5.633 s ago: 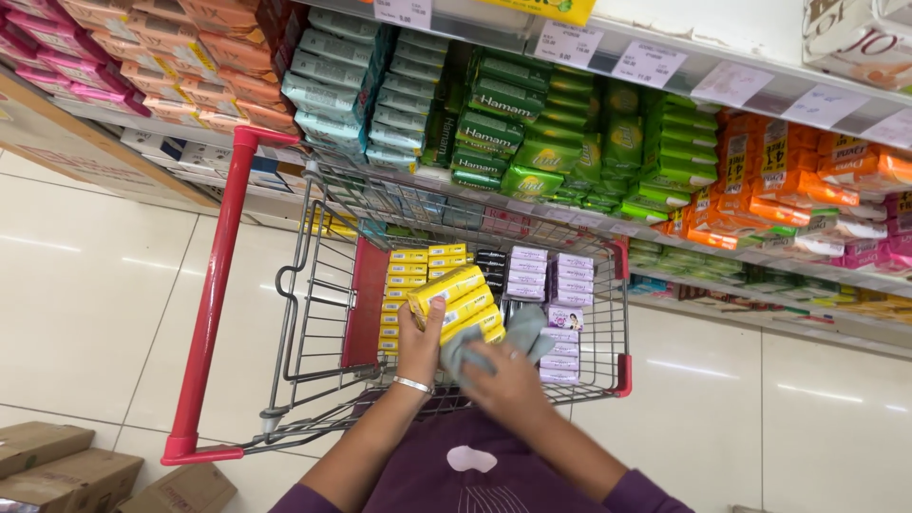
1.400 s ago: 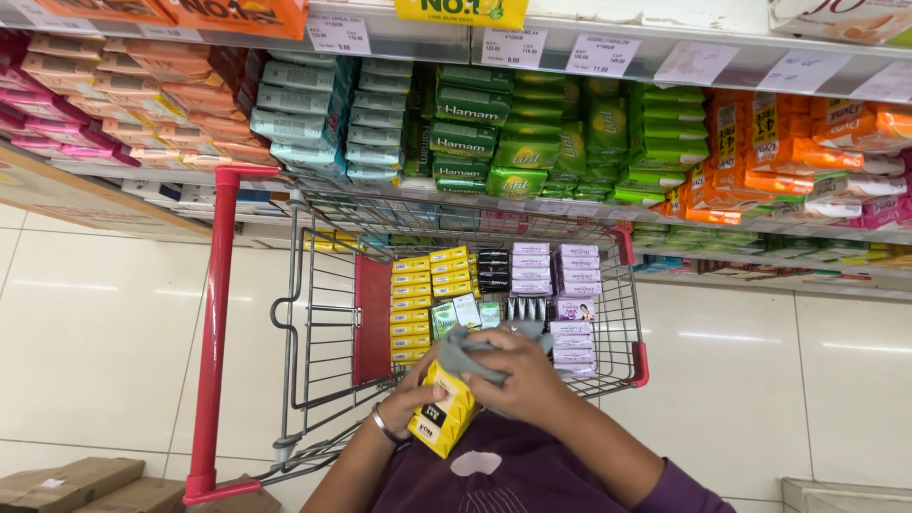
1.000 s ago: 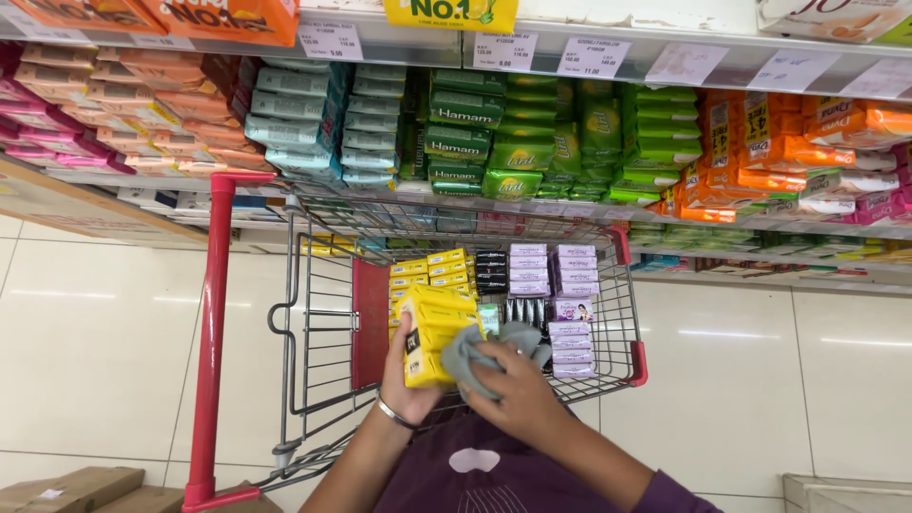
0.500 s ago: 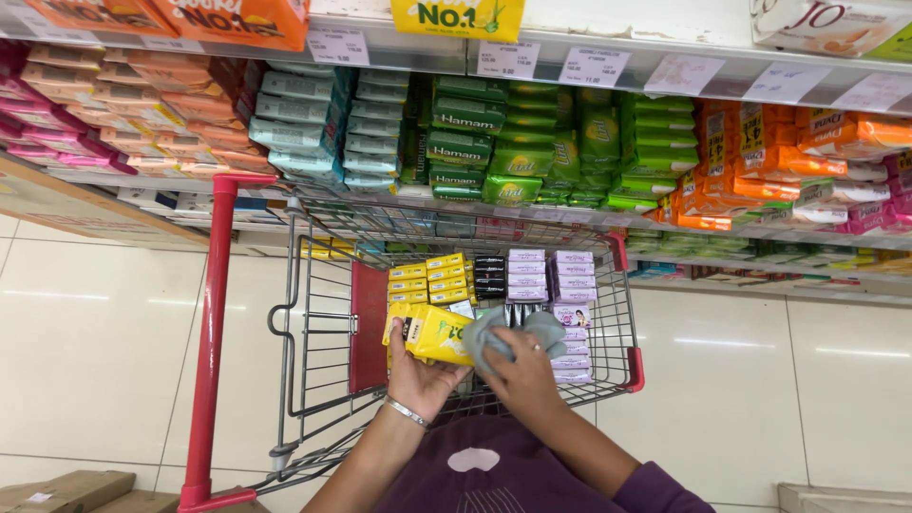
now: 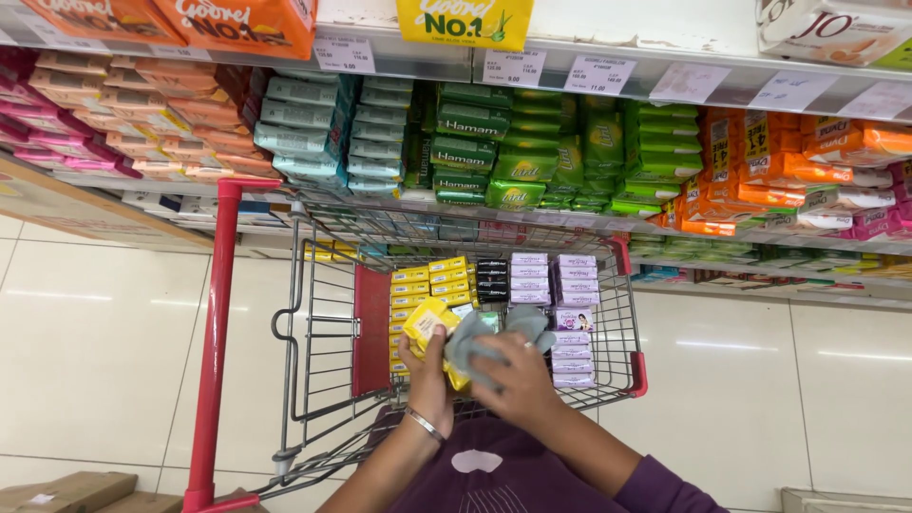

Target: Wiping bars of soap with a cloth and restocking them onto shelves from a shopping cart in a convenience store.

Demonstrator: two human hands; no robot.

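My left hand (image 5: 427,366) grips a yellow soap box (image 5: 428,326) above the near end of a wire shopping cart (image 5: 313,370). My right hand (image 5: 513,377) presses a grey cloth (image 5: 475,340) against that box. A bangle sits on my left wrist. Below the hands, the cart basket holds rows of yellow boxes (image 5: 427,279), a few black boxes (image 5: 491,275) and stacks of pale purple boxes (image 5: 556,280).
Store shelves (image 5: 532,71) ahead carry stacked soap packs in teal, green, orange and pink, with price tags on the shelf edge. The cart's red handle (image 5: 214,323) runs down the left. Cardboard boxes (image 5: 66,491) lie on the white tiled floor at bottom left.
The yellow box was lifted from low in front of me up over the cart and turned in my left hand. The cloth in my right hand keeps moving over it.
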